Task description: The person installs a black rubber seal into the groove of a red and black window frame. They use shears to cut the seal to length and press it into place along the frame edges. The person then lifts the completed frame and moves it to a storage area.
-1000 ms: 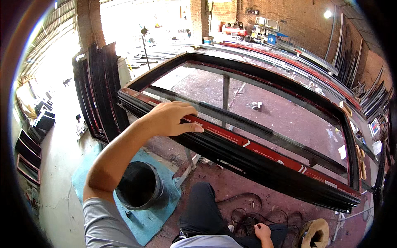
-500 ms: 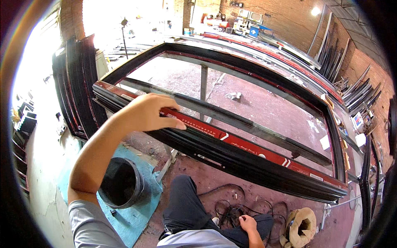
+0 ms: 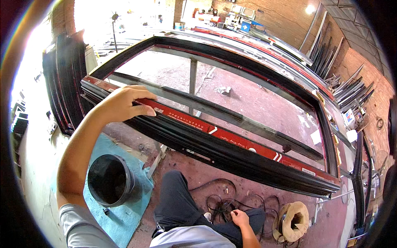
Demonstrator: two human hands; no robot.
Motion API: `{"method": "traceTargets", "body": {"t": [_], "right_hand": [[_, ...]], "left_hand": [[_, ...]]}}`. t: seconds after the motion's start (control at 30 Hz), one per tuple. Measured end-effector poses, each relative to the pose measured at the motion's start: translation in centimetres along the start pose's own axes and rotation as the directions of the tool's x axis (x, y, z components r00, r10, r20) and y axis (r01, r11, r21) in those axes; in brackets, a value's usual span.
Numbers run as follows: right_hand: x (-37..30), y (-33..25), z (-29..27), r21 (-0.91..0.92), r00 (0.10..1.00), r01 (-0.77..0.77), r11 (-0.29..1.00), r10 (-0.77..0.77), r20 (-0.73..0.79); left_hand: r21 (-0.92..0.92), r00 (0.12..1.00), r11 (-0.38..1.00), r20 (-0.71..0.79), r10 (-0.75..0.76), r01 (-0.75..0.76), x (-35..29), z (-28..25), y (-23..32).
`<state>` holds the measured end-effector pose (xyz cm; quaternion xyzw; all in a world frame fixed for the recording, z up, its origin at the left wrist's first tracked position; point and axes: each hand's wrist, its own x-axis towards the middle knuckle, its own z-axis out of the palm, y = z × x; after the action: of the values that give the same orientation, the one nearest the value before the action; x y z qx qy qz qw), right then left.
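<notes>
A large rectangular black frame (image 3: 231, 146) with a red film strip along its near bar lies across a metal stand before me. My left hand (image 3: 128, 103) grips that near bar left of its middle, fingers over the top and thumb along the near side. Low in the view, my right hand (image 3: 240, 218) rests by my right thigh, its fingers curled. Whether anything small sits in those fingers I cannot make out. Black cable (image 3: 223, 206) lies in loops on the floor just beyond this hand.
A black bucket (image 3: 109, 180) stands on a blue mat (image 3: 136, 211) at left. On the right, a tan ring-shaped roll (image 3: 295, 221) lies on the floor. Dark profiles (image 3: 64, 82) stack upright at far left; long bars (image 3: 285, 66) lie behind the frame.
The whole scene has shifted slightly left and up in the view as my head moved. My left hand keeps its hold on the frame, and my right hand stays by my thigh.
</notes>
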<state>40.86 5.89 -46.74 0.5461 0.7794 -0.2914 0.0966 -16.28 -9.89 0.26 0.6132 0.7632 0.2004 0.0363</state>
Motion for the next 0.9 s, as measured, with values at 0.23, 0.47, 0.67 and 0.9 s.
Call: {"method": "traceTargets", "body": {"t": [0.23,0.47,0.67,0.9], "right_hand": [[-0.5,-0.7,-0.2,-0.025,0.999,-0.029,0.999,0.030,0.018],[-0.1,0.2,0.5,-0.076,1.000,0.019,0.997,-0.019,0.011],[0.1,0.3,0.4,-0.069,1.000,0.012,0.998,-0.010,0.025],[-0.1,-0.5,-0.1,-0.058,1.000,0.002,0.998,0.000,0.029]], "left_hand": [[0.140,0.999,0.989,-0.008,0.041,-0.039,-1.0,-1.7,-3.5],[0.172,1.000,0.985,-0.023,0.019,-0.015,-1.3,-1.6,-2.6],[0.232,0.999,0.972,-0.028,0.046,-0.038,-1.2,-1.4,-2.7],[0.204,0.997,0.979,-0.077,0.031,-0.015,-0.8,-0.8,-3.6]]}}
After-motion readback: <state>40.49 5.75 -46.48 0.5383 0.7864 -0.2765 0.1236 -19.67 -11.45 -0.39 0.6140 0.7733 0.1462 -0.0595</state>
